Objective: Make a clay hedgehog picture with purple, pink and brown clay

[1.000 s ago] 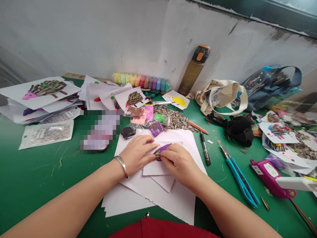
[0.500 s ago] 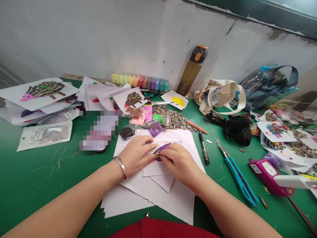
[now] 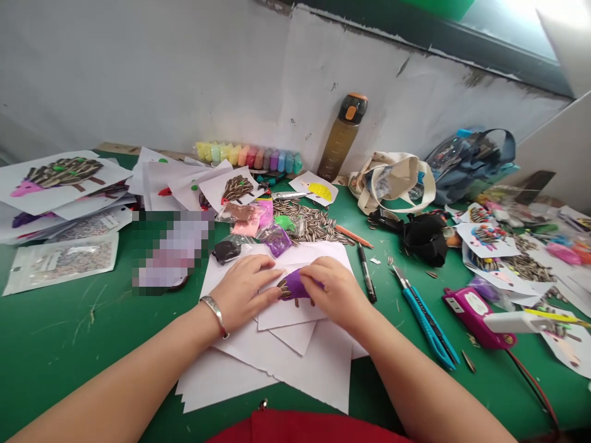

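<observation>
My left hand (image 3: pixel 247 286), with a silver bracelet at the wrist, lies on white paper (image 3: pixel 286 317), fingers spread. Its fingertips touch the left end of a purple clay shape (image 3: pixel 297 284), where a few striped sunflower seeds (image 3: pixel 283 289) are set. My right hand (image 3: pixel 337 289) is closed over the right part of that shape, thumb and fingers pinched together. Whatever may be between them is hidden. Small brown clay legs (image 3: pixel 297 302) show under the purple clay. More sheets lie beneath.
Beyond the paper lie bagged clay (image 3: pixel 277 240) and a pile of sunflower seeds (image 3: pixel 318 221). A pen (image 3: pixel 367 274), a blue utility knife (image 3: pixel 427 323) and a magenta glue gun (image 3: pixel 480 317) lie at right. Finished hedgehog pictures (image 3: pixel 60 175) are stacked at left. A bottle (image 3: pixel 341 138) leans against the wall.
My right hand has shifted off the seeds at the left end toward the right part of the purple clay, so more purple shows. The left hand stays in place. The view has turned slightly right.
</observation>
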Motion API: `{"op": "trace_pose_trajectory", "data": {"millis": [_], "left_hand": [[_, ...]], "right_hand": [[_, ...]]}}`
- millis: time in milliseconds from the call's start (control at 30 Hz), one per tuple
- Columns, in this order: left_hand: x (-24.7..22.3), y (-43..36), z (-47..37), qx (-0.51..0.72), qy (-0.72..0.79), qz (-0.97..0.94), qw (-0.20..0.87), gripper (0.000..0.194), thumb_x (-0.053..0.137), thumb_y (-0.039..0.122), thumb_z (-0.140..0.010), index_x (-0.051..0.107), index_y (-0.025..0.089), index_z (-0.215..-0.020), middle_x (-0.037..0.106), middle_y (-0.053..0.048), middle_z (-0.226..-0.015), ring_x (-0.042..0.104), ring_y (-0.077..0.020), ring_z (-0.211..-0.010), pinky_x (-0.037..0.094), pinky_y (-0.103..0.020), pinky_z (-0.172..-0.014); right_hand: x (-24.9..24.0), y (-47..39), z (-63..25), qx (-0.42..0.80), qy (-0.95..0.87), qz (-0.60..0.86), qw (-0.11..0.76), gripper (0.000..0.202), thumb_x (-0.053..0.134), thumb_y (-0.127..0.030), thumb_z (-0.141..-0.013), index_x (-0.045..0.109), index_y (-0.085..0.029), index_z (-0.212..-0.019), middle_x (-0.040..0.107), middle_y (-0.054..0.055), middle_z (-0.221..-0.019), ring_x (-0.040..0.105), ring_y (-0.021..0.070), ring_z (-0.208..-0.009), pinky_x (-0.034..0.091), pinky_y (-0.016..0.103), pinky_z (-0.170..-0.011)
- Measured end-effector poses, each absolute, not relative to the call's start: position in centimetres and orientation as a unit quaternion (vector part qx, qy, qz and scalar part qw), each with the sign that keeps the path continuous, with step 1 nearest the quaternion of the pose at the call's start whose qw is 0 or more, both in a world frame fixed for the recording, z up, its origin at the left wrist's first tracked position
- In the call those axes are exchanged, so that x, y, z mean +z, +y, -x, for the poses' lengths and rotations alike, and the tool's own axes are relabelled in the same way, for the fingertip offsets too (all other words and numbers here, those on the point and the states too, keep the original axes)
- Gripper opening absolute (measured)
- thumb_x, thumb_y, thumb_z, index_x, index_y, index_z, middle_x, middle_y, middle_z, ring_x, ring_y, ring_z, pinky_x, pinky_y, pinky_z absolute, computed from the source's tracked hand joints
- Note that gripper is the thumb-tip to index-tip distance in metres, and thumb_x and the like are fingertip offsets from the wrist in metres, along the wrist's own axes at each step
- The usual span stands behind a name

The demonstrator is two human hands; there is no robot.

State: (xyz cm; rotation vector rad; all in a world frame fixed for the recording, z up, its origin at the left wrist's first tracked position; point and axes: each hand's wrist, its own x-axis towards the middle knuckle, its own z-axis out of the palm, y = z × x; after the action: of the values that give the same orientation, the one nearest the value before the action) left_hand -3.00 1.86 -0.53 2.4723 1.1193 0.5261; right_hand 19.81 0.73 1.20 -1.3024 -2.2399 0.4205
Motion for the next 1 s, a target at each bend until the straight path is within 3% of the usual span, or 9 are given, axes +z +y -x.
{"op": "trace_pose_trajectory", "data": {"millis": [100, 167, 267, 400, 567, 700, 833, 933, 1000], "left_hand": [[-0.5, 1.9, 3.1, 0.19, 0.393, -0.881, 0.182, 0.037, 0.044, 0.038, -0.095, 0.065, 0.019, -0.119, 0.059, -0.012, -0.119, 0.054, -0.0274, -0.11, 0.044, -0.046, -0.096], [-0.4, 1.9, 3.1, 0.191, 0.39, -0.883, 0.178, 0.035, 0.045, 0.035, -0.095, 0.065, 0.019, -0.119, 0.06, -0.012, -0.119, 0.054, -0.0273, -0.11, 0.044, -0.046, -0.096], [-0.5, 1.9, 3.1, 0.193, 0.386, -0.885, 0.174, 0.032, 0.048, 0.032, -0.093, 0.065, 0.021, -0.118, 0.06, -0.011, -0.119, 0.054, -0.0268, -0.11, 0.043, -0.045, -0.096], [-0.8, 1.9, 3.3, 0.199, 0.383, -0.885, 0.174, 0.032, 0.049, 0.031, -0.093, 0.064, 0.02, -0.119, 0.059, -0.012, -0.119, 0.053, -0.0274, -0.111, 0.043, -0.046, -0.097], [-1.3, 2.0, 3.4, 0.214, 0.377, -0.884, 0.177, 0.034, 0.046, 0.035, -0.095, 0.064, 0.02, -0.119, 0.059, -0.011, -0.119, 0.053, -0.0272, -0.11, 0.042, -0.045, -0.097], [-1.5, 2.0, 3.4, 0.217, 0.378, -0.881, 0.181, 0.036, 0.041, 0.036, -0.097, 0.064, 0.02, -0.12, 0.058, -0.012, -0.119, 0.052, -0.0264, -0.111, 0.041, -0.044, -0.098], [-1.3, 1.9, 3.4, 0.216, 0.38, -0.88, 0.187, 0.035, 0.042, 0.036, -0.097, 0.063, 0.021, -0.12, 0.059, -0.011, -0.119, 0.052, -0.0258, -0.11, 0.042, -0.044, -0.098], [-1.0, 1.9, 3.3, 0.212, 0.383, -0.879, 0.19, 0.034, 0.044, 0.036, -0.096, 0.064, 0.02, -0.119, 0.059, -0.011, -0.118, 0.052, -0.026, -0.11, 0.042, -0.045, -0.097], [-0.7, 1.9, 3.2, 0.206, 0.387, -0.878, 0.193, 0.033, 0.045, 0.034, -0.095, 0.064, 0.02, -0.118, 0.059, -0.011, -0.117, 0.053, -0.026, -0.108, 0.042, -0.045, -0.096]], "right_hand": [[2.0, 2.4, -22.4, 0.116, -0.789, 0.557, 0.233, 0.022, 0.051, -0.016, -0.089, 0.073, -0.021, -0.089, 0.067, 0.005, -0.084, 0.06, 0.0186, -0.083, 0.043, 0.029, -0.074], [2.4, 3.6, -24.1, 0.064, -0.768, 0.61, 0.184, 0.027, 0.047, -0.014, -0.09, 0.073, -0.021, -0.087, 0.068, 0.005, -0.085, 0.061, 0.0184, -0.085, 0.042, 0.027, -0.075], [2.7, 5.4, -26.1, -0.017, -0.723, 0.686, 0.08, 0.031, 0.043, -0.016, -0.09, 0.074, -0.021, -0.088, 0.066, 0.006, -0.08, 0.059, 0.0194, -0.078, 0.036, 0.028, -0.063], [1.9, 6.8, -27.2, -0.042, -0.707, 0.704, 0.047, 0.029, 0.045, -0.016, -0.089, 0.074, -0.018, -0.084, 0.064, 0.01, -0.077, 0.058, 0.0218, -0.076, 0.03, 0.029, -0.059], [0.5, 7.0, -27.5, -0.046, -0.702, 0.71, 0.032, 0.027, 0.046, -0.015, -0.088, 0.073, -0.017, -0.083, 0.064, 0.011, -0.08, 0.058, 0.0233, -0.079, 0.032, 0.03, -0.063], [0.3, 6.8, -27.4, -0.049, -0.7, 0.71, 0.053, 0.025, 0.044, -0.015, -0.09, 0.068, -0.015, -0.086, 0.063, 0.014, -0.086, 0.057, 0.0257, -0.085, 0.035, 0.032, -0.068], [1.3, 5.6, -26.1, -0.042, -0.698, 0.706, 0.112, 0.027, 0.036, -0.02, -0.096, 0.062, -0.016, -0.102, 0.065, 0.012, -0.093, 0.058, 0.0241, -0.087, 0.04, 0.032, -0.071], [2.1, 4.1, -24.0, 0.089, -0.751, 0.596, 0.271, 0.021, 0.043, -0.02, -0.094, 0.063, -0.021, -0.1, 0.068, 0.005, -0.094, 0.061, 0.0191, -0.086, 0.043, 0.028, -0.073], [2.2, 3.1, -22.2, 0.176, -0.784, 0.522, 0.285, 0.018, 0.048, -0.019, -0.091, 0.066, -0.022, -0.093, 0.07, 0.003, -0.093, 0.063, 0.0175, -0.086, 0.045, 0.027, -0.077]]}}
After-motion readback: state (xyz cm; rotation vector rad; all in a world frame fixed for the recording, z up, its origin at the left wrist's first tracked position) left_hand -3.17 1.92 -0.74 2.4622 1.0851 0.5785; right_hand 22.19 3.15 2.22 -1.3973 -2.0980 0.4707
